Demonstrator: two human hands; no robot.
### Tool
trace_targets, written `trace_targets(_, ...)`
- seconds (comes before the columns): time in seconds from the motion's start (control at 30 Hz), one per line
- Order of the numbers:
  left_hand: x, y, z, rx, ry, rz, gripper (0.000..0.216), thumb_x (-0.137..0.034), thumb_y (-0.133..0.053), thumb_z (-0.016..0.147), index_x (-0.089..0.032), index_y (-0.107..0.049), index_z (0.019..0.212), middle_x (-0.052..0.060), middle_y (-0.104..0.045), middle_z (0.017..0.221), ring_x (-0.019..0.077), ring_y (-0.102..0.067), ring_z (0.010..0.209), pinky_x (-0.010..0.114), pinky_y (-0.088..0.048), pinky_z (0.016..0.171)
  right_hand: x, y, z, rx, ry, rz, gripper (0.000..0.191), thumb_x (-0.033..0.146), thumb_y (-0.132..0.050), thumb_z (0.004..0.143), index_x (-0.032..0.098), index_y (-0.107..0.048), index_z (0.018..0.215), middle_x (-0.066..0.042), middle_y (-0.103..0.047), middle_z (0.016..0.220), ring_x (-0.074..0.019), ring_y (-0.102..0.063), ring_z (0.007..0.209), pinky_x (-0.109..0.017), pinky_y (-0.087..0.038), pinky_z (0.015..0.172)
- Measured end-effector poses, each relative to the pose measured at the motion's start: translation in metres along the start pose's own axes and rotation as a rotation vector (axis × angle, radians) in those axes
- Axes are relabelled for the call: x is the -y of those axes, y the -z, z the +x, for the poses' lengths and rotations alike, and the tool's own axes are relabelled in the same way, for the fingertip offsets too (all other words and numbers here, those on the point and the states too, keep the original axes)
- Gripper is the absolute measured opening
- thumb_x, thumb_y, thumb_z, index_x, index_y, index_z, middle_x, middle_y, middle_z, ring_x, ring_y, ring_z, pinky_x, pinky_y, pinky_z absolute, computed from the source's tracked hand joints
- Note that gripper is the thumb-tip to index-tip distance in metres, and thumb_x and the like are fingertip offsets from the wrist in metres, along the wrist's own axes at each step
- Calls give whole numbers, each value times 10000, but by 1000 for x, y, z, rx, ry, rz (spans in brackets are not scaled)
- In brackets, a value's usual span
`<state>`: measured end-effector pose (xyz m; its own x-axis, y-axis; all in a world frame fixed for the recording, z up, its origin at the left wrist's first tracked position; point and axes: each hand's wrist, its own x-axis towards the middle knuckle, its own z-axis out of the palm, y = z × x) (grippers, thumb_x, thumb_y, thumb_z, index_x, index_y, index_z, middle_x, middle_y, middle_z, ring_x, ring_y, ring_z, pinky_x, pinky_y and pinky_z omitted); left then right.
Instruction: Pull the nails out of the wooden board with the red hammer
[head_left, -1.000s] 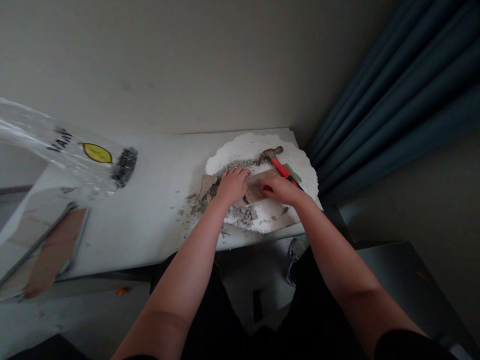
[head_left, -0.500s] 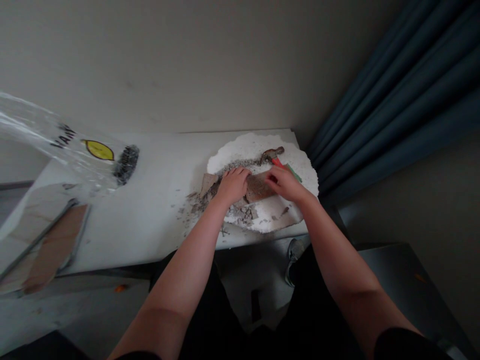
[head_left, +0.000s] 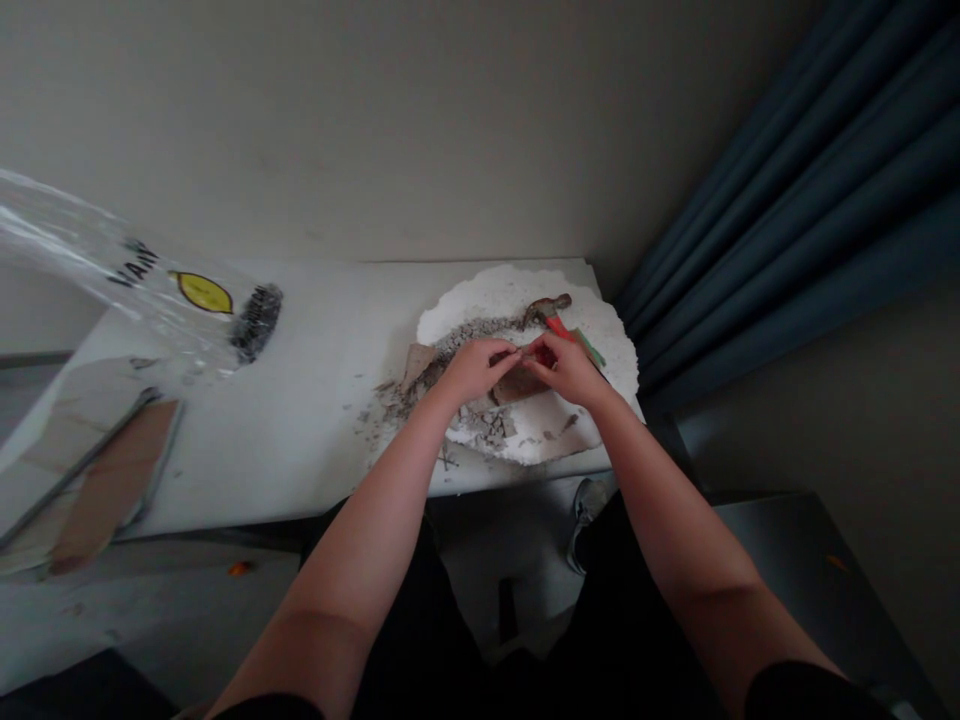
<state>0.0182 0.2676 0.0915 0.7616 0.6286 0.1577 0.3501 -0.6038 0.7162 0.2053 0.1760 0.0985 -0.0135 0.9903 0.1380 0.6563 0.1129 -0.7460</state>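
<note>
My left hand (head_left: 476, 367) and my right hand (head_left: 564, 368) meet fingertip to fingertip above a brown slab (head_left: 517, 388). Both are closed in a pinch; whatever small thing lies between the fingertips is too small to make out. Beneath them is a round white board (head_left: 555, 440) with a ragged edge. Grey rubble (head_left: 480, 330) is strewn over its left part, and a broken flat piece (head_left: 418, 362) leans at the left rim. Just beyond my right hand lies a claw hammer (head_left: 549, 306) with a red handle, beside a green strip (head_left: 589, 346).
The white table (head_left: 300, 420) stands against a grey wall. At its left are a clear plastic bag (head_left: 172, 300) with a lemon print, a brown board (head_left: 112, 480) and a grey bar (head_left: 82, 470). A blue curtain (head_left: 787, 200) hangs at the right.
My left hand has lifted off the slab and moved slightly right, from lying flat to a pinch. My right hand has shifted a little so that the fingertips of both hands now meet.
</note>
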Motion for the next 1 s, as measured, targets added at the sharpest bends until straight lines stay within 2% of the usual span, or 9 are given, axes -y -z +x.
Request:
trace_targets(0.07, 1, 3, 0, -45, 43, 9, 302, -376, -515, 989, -195, -756, 970, 51, -777, 935, 216, -690, 889, 336, -514, 856, -2, 0, -2, 97, -1, -128, 24, 172, -643, 885, 165, -629, 867, -28, -643, 791, -153, -548, 699, -262, -385, 651)
trace_targets(0.13, 2, 5, -1, -76, 66, 39, 305, -382, -516, 992, -195, -755, 965, 54, -779, 933, 218, -689, 878, 338, -514, 850, -3, -2, -2, 178, -3, -264, 74, 128, -633, 866, 163, -636, 801, -41, -664, 785, -158, -553, 709, -270, -358, 650)
trace_targets(0.23, 1, 4, -1, -75, 60, 70, 314, -387, -512, 997, -188, -753, 961, 67, -780, 950, 225, -688, 883, 341, -512, 845, -3, -6, 0, 216, -20, -379, 85, 133, -626, 866, 160, -669, 798, -60, -700, 804, -171, -569, 722, -283, -342, 651)
trace_targets(0.57, 1, 2, -4, -37, 35, 72, 309, -366, -490, 1016, -201, -713, 880, 52, -762, 883, 224, -687, 859, 338, -484, 808, 0, -4, 7, 258, -43, -378, 72, 119, -655, 823, 164, -671, 769, -47, -693, 765, -159, -541, 685, -279, -323, 620)
trace_targets(0.8, -1, 4, -4, -37, 64, 89, 288, -352, -498, 1016, -205, -727, 921, 61, -760, 906, 223, -676, 857, 340, -485, 813, 0, -4, 7, 269, -33, -378, 63, 118, -654, 822, 164, -676, 786, -45, -696, 781, -156, -535, 686, -280, -320, 627)
trace_targets(1.0, 0, 1, -3, -31, 28, 100, 283, -338, -498, 1010, -194, -712, 893, 64, -746, 876, 220, -661, 836, 334, -468, 789, 2, -4, 8, 270, -51, -413, 35, 141, -670, 830, 155, -685, 802, -53, -701, 790, -158, -536, 687, -277, -324, 626)
